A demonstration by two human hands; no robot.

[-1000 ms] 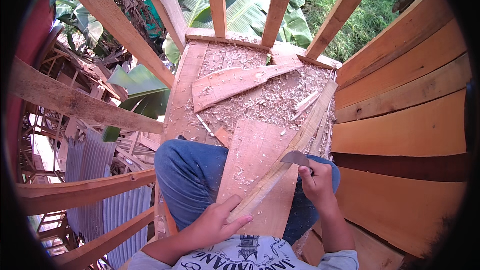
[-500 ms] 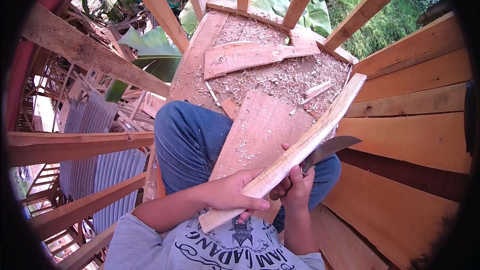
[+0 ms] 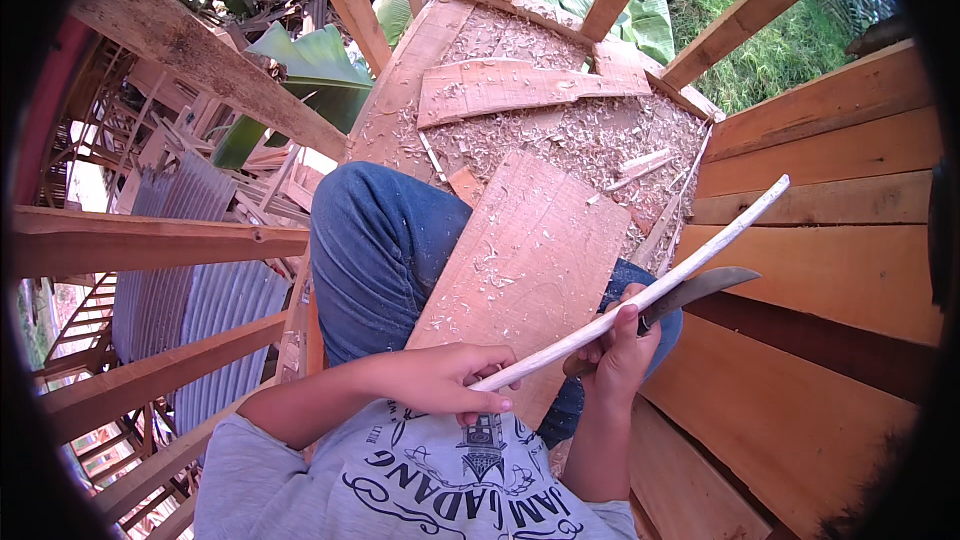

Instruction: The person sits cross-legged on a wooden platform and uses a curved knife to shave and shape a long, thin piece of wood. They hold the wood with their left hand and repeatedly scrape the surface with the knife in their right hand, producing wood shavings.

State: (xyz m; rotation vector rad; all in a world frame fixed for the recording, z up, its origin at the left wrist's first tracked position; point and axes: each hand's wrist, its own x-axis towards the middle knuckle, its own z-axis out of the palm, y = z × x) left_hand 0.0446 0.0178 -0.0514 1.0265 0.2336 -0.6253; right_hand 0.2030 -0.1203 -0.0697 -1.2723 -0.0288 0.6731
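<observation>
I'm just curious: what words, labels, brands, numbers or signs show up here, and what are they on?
Grey shirt: large dark lettering, arched around a tower-like drawing; I'll leave the wording unquoted.
Same shirt: smaller dark lettering beside the drawing, too small to read reliably.
Knife, pale wooden strip and board across the lap: no lettering that I can make out.
</observation>
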